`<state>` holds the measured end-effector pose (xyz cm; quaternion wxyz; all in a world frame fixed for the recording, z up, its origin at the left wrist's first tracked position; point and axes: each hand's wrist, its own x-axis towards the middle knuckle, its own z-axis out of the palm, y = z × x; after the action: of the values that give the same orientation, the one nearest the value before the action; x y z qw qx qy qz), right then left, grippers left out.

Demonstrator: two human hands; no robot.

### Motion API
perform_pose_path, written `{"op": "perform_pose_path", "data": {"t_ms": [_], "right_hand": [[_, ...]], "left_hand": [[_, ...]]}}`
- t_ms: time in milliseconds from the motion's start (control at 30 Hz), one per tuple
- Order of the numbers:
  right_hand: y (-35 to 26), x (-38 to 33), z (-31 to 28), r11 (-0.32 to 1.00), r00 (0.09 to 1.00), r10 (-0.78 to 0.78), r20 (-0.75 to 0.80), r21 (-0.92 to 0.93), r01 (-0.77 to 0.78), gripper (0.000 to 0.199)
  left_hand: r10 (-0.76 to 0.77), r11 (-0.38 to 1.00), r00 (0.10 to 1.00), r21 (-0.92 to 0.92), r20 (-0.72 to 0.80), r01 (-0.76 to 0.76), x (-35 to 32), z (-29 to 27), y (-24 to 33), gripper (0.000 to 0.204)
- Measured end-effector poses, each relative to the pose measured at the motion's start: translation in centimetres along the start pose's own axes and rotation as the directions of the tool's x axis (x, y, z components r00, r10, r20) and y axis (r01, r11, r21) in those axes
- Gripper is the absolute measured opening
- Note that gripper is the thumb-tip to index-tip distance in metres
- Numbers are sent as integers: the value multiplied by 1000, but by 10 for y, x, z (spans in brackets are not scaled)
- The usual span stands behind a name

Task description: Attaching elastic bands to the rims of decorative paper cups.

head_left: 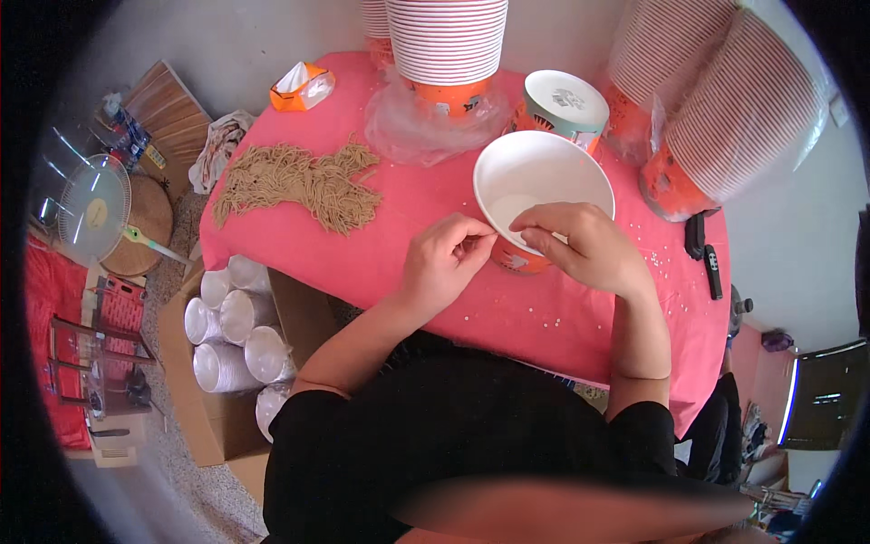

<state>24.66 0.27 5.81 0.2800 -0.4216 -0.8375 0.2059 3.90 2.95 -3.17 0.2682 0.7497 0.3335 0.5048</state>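
A large paper bucket [544,172], white inside with an orange printed outside, stands upright in front of me on the pink-covered table. My left hand [444,258] is closed in a pinch at the near left of its rim, fingertips against the outer wall. Reaching over the near rim, my right hand [584,245] has thumb and forefinger bent together just inside the bucket. Whatever lies between the fingers of either hand is too small or hidden to make out. Left of the hands lies a loose bundle of tan cords [304,186].
Tall stacks of nested buckets [449,41] and bagged buckets [739,109] line the back. An upturned bucket [566,100] and an orange tissue pack [302,86] stand nearer. Black handheld tools [713,272] lie right, among small white dots. A carton [204,417] holds stacked white cups.
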Motion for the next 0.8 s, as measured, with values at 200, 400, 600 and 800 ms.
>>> {"op": "perform_pose_path", "data": {"t_ms": [200,400,600,800], "right_hand": [[0,2,4,999,999,32,-31,-38,-33,15],[3,3,4,998,998,22,-52,-65,-25,13],[9,10,3,994,1000,19,-4,-106,-19,13],[20,23,3,997,982,53,184,-58,-43,17]], "left_hand": [[-2,999,999,-44,-36,0,-1,2,4,10],[-12,997,998,-73,-68,7,-2,3,0,15],[40,997,997,-59,-64,-44,-1,3,1,15],[47,997,998,-52,-35,-49,5,3,5,16]]}}
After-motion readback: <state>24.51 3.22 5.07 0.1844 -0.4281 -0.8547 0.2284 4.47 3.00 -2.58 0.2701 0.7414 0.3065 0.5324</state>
